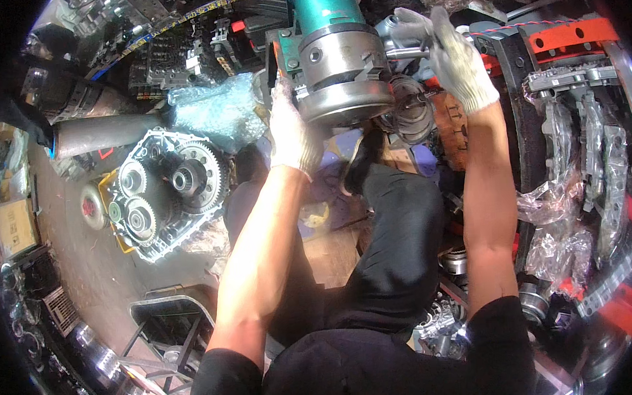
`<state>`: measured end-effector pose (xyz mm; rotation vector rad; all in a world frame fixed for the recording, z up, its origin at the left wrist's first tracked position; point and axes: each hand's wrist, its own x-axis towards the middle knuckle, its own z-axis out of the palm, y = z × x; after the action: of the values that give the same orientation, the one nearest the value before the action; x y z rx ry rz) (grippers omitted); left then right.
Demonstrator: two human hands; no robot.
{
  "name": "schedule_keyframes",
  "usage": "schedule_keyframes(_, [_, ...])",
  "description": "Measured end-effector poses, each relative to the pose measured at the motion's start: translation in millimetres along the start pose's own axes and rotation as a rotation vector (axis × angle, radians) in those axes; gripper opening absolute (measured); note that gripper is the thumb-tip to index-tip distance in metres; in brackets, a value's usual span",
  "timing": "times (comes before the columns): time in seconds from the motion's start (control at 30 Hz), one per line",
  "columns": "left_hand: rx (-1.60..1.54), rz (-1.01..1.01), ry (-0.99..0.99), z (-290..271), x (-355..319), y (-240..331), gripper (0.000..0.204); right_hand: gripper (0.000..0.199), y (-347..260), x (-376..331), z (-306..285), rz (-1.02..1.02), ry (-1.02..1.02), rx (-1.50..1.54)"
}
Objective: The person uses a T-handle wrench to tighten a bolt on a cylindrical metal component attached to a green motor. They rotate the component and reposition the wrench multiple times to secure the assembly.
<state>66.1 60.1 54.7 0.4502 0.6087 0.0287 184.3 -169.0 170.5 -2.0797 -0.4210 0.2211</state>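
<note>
A green machine head (327, 8) with a thick steel chuck (342, 57) hangs in front of me at the top. Below the chuck sits a wide, shiny round metal part (346, 103). My left hand (294, 134), in a pale knit glove, lies along the left side of the round part and chuck, fingers stretched upward; part of the fingers is hidden. On the right, my gloved right hand (460, 65) is raised beside a short metal rod (408, 53) sticking out near the chuck. Its fingers are apart and smeared by motion; whether the palm touches the rod cannot be told.
An open gear housing (167, 188) with several gears stands at the left, near a bubble-wrapped bundle (216, 109) and a grey metal tube (113, 132). Plastic-wrapped metal parts (562, 139) and an orange rail (570, 36) crowd the right. A metal-framed stool (170, 304) stands lower left.
</note>
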Motion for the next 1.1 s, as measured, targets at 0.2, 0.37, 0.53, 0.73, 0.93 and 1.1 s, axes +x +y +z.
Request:
schedule_keyframes(0.2, [0.063,0.042,0.057,-5.8,11.2,-4.1,0.056,0.079,7.5,-49.1,2.3,-0.041,0.008,-0.103])
schedule_keyframes(0.37, [0.113,0.063,0.023,-7.8,10.4,-5.9,0.061,0.085,20.1,-35.9,12.1,0.217,0.071,0.032])
schedule_keyframes(0.53, [-0.005,-0.074,0.02,-5.2,6.4,-0.2,0.063,0.074,9.6,14.5,7.5,0.295,0.073,-0.006])
schedule_keyframes(0.73, [0.009,-0.039,0.03,0.1,2.8,-0.7,0.062,0.089,8.8,-27.5,-4.3,-0.213,0.07,-0.125])
schedule_keyframes(0.93, [0.049,0.025,0.034,0.8,3.0,-2.3,0.062,0.052,30.3,-44.3,3.4,0.033,-0.065,0.017])
schedule_keyframes(1.1, [-0.074,-0.091,0.014,3.4,2.9,-1.0,0.063,0.053,23.7,6.3,-4.8,0.101,-0.034,-0.189])
